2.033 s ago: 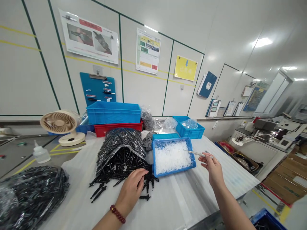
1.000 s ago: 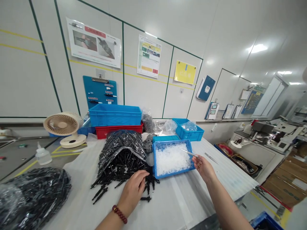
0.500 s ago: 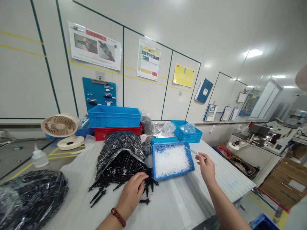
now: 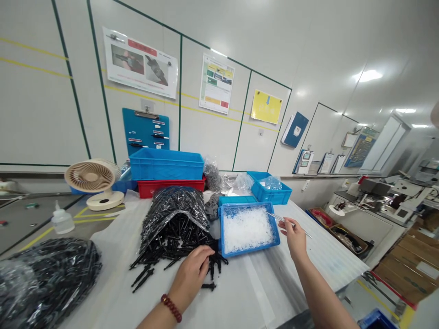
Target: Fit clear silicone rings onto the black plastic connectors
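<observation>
The fingers of the right hand (image 4: 295,235) pinch a slim metal tool (image 4: 274,215), reaching over one blue tray (image 4: 252,249) of uncountable white pieces (image 4: 247,228) to their left. The left hand's (image 4: 192,269) fingers are curled; whether they grip anything cannot be told. Countless black parts (image 4: 181,235) lie beyond them, two to their left. Three posters (image 4: 217,84) ahead carry writing too small to read.

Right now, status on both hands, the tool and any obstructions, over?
Right hand gripping slender metal tool, tip over blue tray of white pieces. Left hand curled by black parts, grip unclear. Nothing seen blocking the tip.
</observation>
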{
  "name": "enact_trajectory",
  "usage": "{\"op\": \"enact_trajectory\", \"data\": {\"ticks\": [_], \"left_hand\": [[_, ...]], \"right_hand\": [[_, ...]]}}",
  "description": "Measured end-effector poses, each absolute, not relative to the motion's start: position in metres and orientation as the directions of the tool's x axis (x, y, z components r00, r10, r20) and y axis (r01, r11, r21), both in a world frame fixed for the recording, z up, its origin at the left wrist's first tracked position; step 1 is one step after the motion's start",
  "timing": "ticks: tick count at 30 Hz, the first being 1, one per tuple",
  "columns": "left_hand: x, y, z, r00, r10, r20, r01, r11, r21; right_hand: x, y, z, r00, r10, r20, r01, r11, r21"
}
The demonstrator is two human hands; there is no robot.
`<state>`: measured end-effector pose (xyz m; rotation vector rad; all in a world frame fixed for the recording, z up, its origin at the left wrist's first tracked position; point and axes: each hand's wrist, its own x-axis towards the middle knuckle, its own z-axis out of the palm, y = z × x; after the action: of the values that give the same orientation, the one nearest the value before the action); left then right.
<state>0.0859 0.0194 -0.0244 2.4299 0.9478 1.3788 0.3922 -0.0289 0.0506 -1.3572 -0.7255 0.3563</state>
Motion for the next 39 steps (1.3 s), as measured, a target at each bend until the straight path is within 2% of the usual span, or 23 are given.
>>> {"op": "enact_trajectory", "data": {"ticks": [9,13,16,21,26,32,35,39], "left_hand": [[0.086,0.019,-0.024,0.367,0.619,0.694,0.445,-0.772,0.454],[0.087,0.017,-0.023,0.346,0.638,0.688,0.427,-0.760,0.490],[0.087,0.016,-0.020,0.343,0.643,0.685,0.416,-0.758,0.503],[0.089,0.012,-0.015,0.367,0.614,0.699,0.431,-0.778,0.457],[0.089,0.013,-0.016,0.434,0.624,0.650,0.472,-0.772,0.426],[0.091,0.013,-0.011,0.583,0.649,0.488,0.564,-0.756,0.332],[0.091,0.010,-0.006,0.609,0.661,0.439,0.591,-0.747,0.305],[0.090,0.007,-0.007,0.629,0.624,0.464,0.561,-0.777,0.286]], "right_hand": [[0.395,-0.022,0.044,0.689,0.723,0.061,-0.109,0.186,-0.977],[0.398,-0.029,0.044,0.646,0.763,-0.023,-0.221,0.159,-0.962],[0.391,-0.035,0.045,0.597,0.800,-0.057,-0.270,0.133,-0.953],[0.359,-0.049,0.042,0.472,0.877,-0.084,-0.292,0.066,-0.954],[0.321,-0.062,0.031,0.295,0.952,-0.086,-0.164,-0.038,-0.986],[0.300,-0.062,0.026,0.249,0.968,-0.032,-0.022,-0.027,-0.999],[0.296,-0.062,0.023,0.283,0.952,0.116,0.197,0.060,-0.979],[0.295,-0.067,0.018,0.312,0.913,0.265,0.534,0.062,-0.843]]}}
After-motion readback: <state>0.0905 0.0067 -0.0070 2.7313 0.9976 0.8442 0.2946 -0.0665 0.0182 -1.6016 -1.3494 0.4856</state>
